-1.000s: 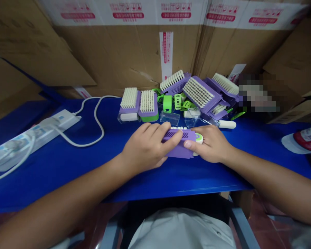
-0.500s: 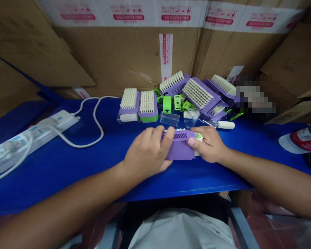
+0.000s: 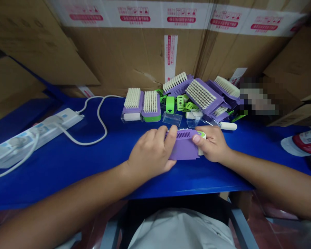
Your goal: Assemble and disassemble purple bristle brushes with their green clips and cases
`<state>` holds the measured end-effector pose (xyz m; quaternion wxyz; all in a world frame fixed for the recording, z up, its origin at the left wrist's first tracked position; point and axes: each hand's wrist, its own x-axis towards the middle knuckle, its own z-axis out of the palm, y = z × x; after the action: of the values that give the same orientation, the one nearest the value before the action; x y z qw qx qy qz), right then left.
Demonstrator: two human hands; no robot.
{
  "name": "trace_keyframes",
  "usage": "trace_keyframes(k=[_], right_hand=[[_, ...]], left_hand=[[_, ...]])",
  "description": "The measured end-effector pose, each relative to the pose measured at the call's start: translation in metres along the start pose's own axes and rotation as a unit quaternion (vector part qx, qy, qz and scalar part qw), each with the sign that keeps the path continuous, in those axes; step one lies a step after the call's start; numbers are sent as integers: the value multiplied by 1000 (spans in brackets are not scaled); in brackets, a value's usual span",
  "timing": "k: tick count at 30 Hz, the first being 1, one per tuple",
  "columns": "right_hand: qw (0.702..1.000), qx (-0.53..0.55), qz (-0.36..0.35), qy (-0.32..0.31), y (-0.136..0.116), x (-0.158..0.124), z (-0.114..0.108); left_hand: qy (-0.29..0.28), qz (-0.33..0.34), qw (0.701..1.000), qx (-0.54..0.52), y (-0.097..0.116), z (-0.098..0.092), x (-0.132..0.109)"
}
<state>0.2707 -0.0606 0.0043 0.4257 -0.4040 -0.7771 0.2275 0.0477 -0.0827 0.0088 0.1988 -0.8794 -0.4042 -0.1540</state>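
Both hands grip one purple brush [image 3: 183,148] with a green and white end, held just above the blue table [image 3: 93,162] near its front edge. My left hand [image 3: 151,154] wraps its left end, fingers curled over the top. My right hand [image 3: 213,144] pinches the right end, thumb on the purple back. The white bristles point away from me and barely show. Behind the hands lies a pile of purple brushes [image 3: 200,94], green parts [image 3: 170,103] and clear plastic covers [image 3: 172,118].
Two finished brushes [image 3: 142,105] stand side by side left of the pile. A white power strip [image 3: 36,133] with its cable [image 3: 101,117] lies at the left. Cardboard boxes [image 3: 134,52] wall off the back. A red and white pack [image 3: 307,143] sits at the far right.
My left fingers have curled in from lying stretched over the brush to gripping its end. The brush has tilted so its purple back faces me more.
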Motion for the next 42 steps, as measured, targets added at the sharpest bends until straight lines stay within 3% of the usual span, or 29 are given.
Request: trace_keyframes(k=[5, 8, 11, 14, 18, 23, 30, 42], right_hand=[[999, -20, -33, -4, 2, 2, -5], [997, -45, -42, -50, 4, 5, -13], [991, -88, -1, -102, 4, 6, -18], [983, -122, 23, -138, 3, 6, -18], [976, -164, -13, -146, 1, 6, -18], [978, -148, -66, -134, 2, 5, -16], [990, -96, -64, -84, 7, 2, -8], [988, -97, -107, -52, 6, 3, -7]], left_hand=[[53, 30, 998, 4, -6, 5, 3], [85, 45, 995, 6, -11, 7, 5], [114, 62, 991, 17, -13, 7, 6], [124, 78, 989, 21, -15, 7, 7], [116, 101, 988, 13, -16, 11, 8], [99, 85, 992, -1, -16, 14, 6], [66, 43, 997, -6, -12, 10, 5], [69, 44, 996, -21, -14, 12, 4]])
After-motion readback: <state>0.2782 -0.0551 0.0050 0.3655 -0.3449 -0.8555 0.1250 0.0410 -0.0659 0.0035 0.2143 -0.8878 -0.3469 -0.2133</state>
